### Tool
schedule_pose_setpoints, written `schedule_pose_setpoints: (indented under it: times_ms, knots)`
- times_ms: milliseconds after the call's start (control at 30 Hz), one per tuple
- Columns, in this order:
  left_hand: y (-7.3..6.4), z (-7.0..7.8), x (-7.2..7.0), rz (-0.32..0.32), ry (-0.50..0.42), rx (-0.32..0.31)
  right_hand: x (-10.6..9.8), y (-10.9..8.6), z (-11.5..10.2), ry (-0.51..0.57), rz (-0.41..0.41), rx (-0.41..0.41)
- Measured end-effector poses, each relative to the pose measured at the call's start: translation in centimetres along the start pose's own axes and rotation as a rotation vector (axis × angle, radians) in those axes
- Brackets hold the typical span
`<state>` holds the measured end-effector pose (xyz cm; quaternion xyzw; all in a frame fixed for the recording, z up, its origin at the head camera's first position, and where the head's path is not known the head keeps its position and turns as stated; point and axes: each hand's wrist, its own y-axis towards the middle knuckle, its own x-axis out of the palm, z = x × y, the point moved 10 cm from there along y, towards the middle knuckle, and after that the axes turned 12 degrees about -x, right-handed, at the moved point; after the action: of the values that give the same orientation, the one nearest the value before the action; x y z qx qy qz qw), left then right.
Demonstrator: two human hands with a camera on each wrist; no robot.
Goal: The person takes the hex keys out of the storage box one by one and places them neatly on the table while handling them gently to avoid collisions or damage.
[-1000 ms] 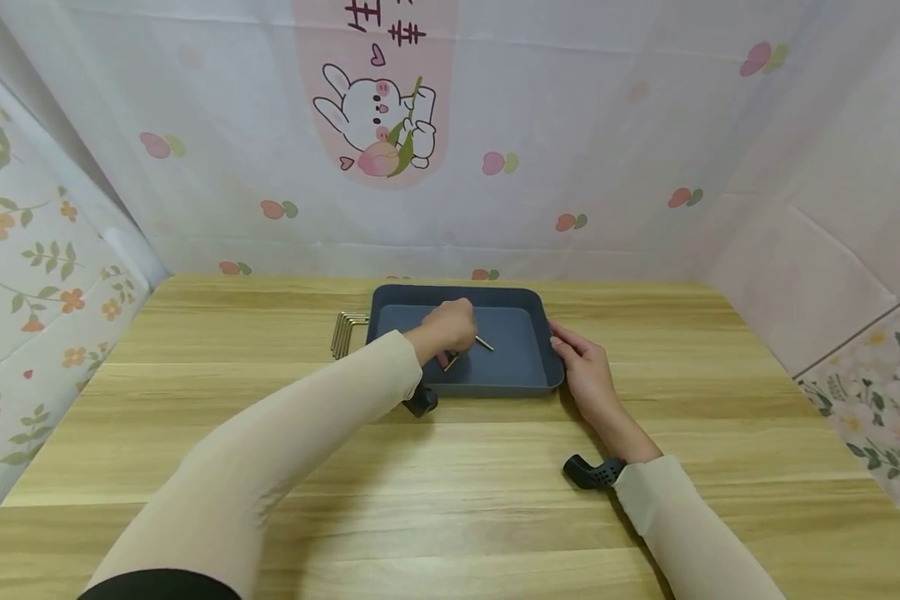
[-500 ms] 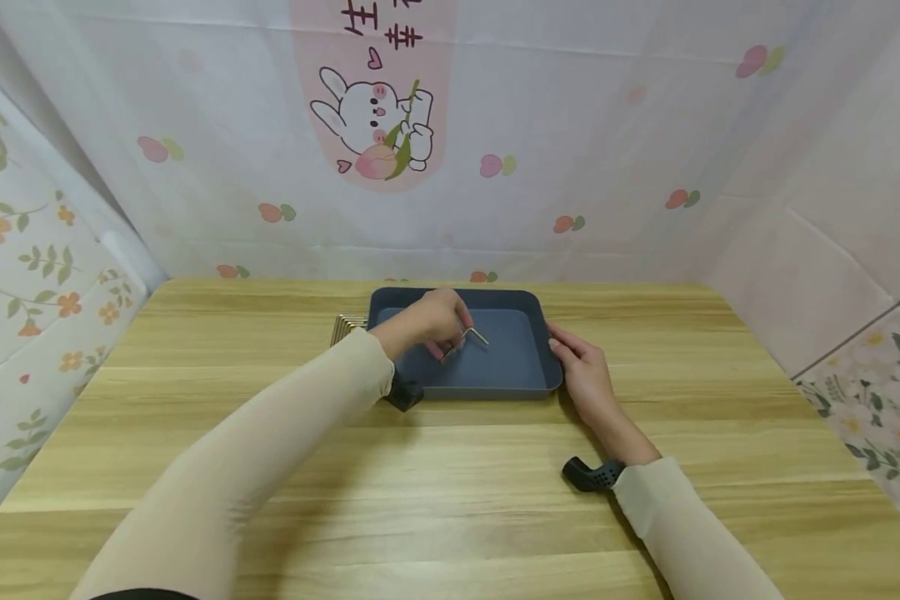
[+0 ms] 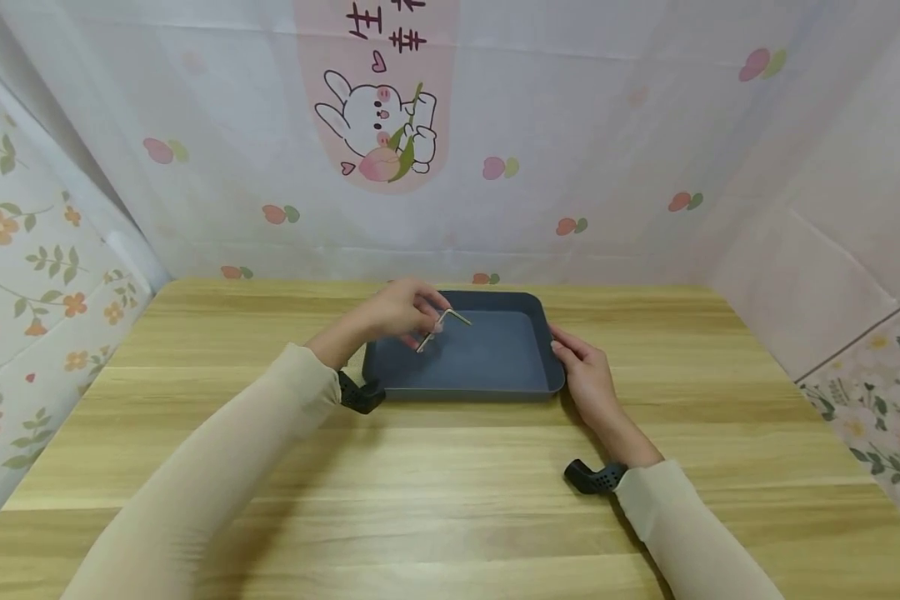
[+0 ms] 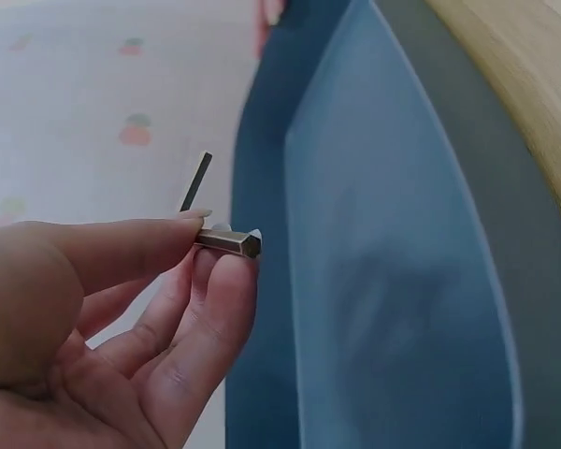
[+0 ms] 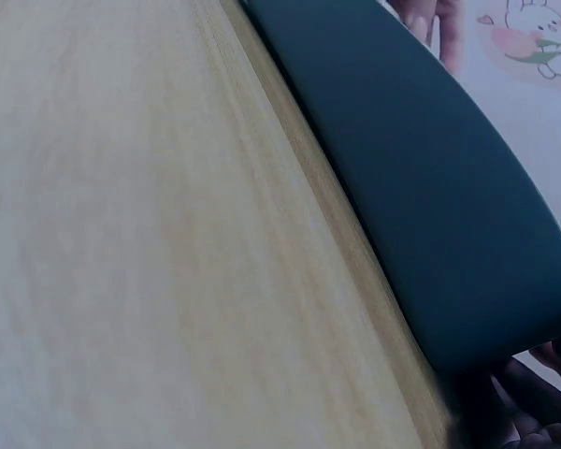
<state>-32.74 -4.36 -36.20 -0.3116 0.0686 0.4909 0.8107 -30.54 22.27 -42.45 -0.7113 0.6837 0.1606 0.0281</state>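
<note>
My left hand (image 3: 399, 310) pinches a brass-coloured L-shaped hex key (image 3: 459, 317) over the left part of a blue-grey rectangular tray (image 3: 487, 394). In the left wrist view, thumb and fingertips hold the hex key (image 4: 226, 243) near its bend; a six-sided end points out past them. A shadow falls on the tray floor (image 4: 383, 196) below. My right hand (image 3: 589, 377) grips the tray's right side, thumb at the rim. From the right wrist, the tray's outer wall (image 5: 421, 187) fills much of the view, with dark fingers (image 5: 538, 393) at its corner.
More hex keys (image 3: 356, 360) lie left of the tray, mostly hidden behind the left hand and wrist. Both wrists wear black camera mounts, the right one (image 3: 594, 477) low over the wooden table (image 3: 465, 500). A printed curtain (image 3: 570, 125) hangs behind the table.
My left hand has risen from the middle of the tray and moved left, carrying the hex key and now covering much of the set beside the tray. The right hand stays at the tray's side.
</note>
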Motion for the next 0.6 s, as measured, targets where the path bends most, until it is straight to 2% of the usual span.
schedule_pose_setpoints:
  times_ms: [100,200,400,600]
  knots:
    - [-0.7,-0.5,-1.0,0.028,-0.059,0.016,0.0,-0.1,0.1,-0.001,-0.006,0.000]
    - [-1.4,-1.2,-2.4,0.082,-0.105,0.018,0.1,-0.1,0.2,0.000,-0.016,-0.006]
    - [-2.5,-3.0,-5.2,0.182,-0.125,0.023,0.3,-0.1,0.2,0.008,-0.033,-0.011]
    - [-3.1,-5.4,-7.5,0.268,-0.145,0.011,0.3,-0.1,0.2,0.010,-0.026,-0.011]
